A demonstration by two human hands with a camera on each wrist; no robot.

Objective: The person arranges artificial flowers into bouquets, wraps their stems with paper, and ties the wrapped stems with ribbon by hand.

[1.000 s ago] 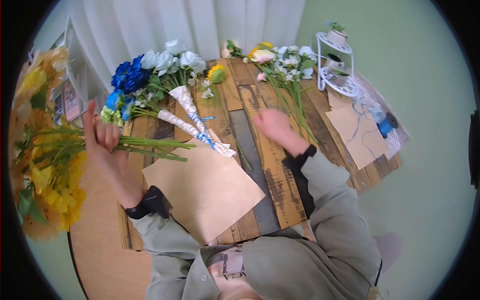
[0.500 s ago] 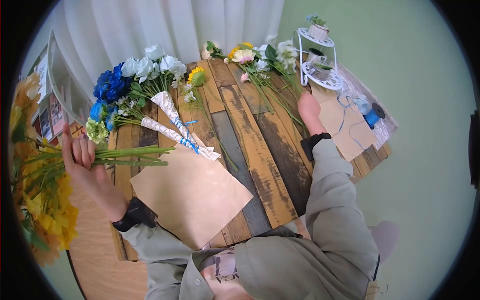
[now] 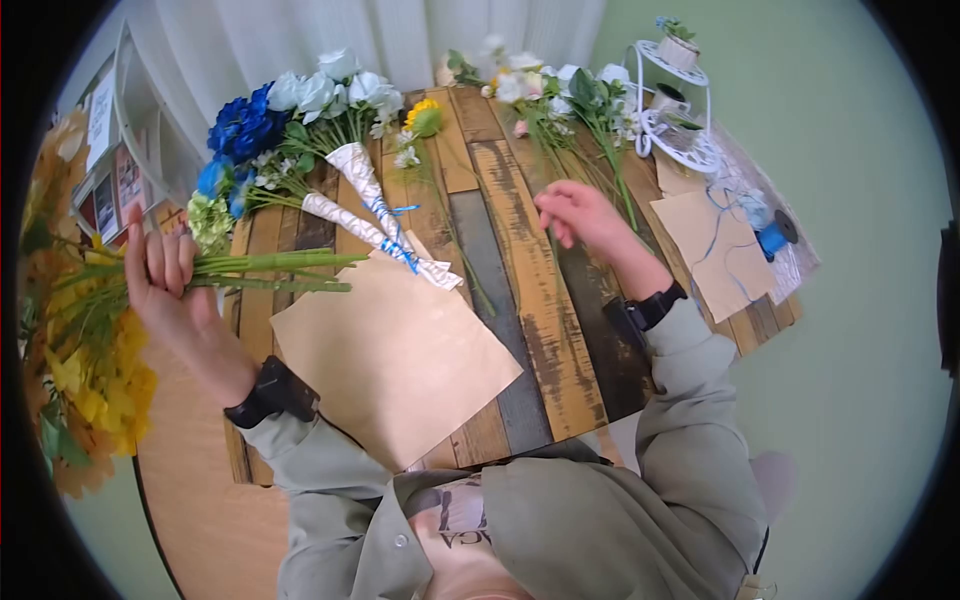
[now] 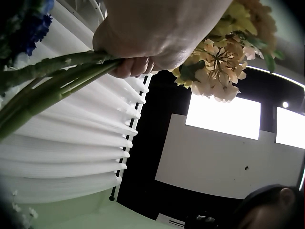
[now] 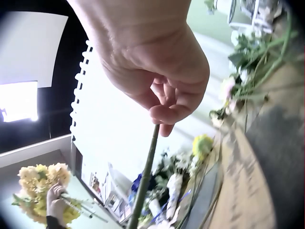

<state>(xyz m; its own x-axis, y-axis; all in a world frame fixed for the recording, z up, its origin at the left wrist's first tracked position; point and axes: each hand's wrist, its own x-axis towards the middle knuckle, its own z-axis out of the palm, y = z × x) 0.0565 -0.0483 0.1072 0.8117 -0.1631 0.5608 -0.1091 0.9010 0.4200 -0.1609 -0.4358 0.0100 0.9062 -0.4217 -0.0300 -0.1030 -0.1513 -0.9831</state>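
On the left, my left hand [image 3: 160,270] grips a bunch of green stems [image 3: 270,265], whose cut ends point right over the table. Yellow and peach flowers [image 3: 100,380] spread at the far left, beyond that hand; the left wrist view shows peach blossoms [image 4: 217,67] behind the fist. My right hand [image 3: 590,220] is raised over the right-middle of the table. Thumb and fingertips pinch a single green stem [image 5: 147,176], seen in the right wrist view. In the head view the flower end of this stem blends with the loose flowers [image 3: 590,95] at the back.
Brown wrapping paper [image 3: 400,360] lies at the table's front left. Behind it are two wrapped bouquets with white cones [image 3: 360,190], and a sunflower [image 3: 425,118]. A white tiered stand [image 3: 680,150], a blue ribbon spool [image 3: 775,238] and more brown paper [image 3: 710,250] occupy the right side.
My right hand reached right to the loose flowers at the back, then came back left with a stem pinched in it. The left hand keeps hold of its bunch.
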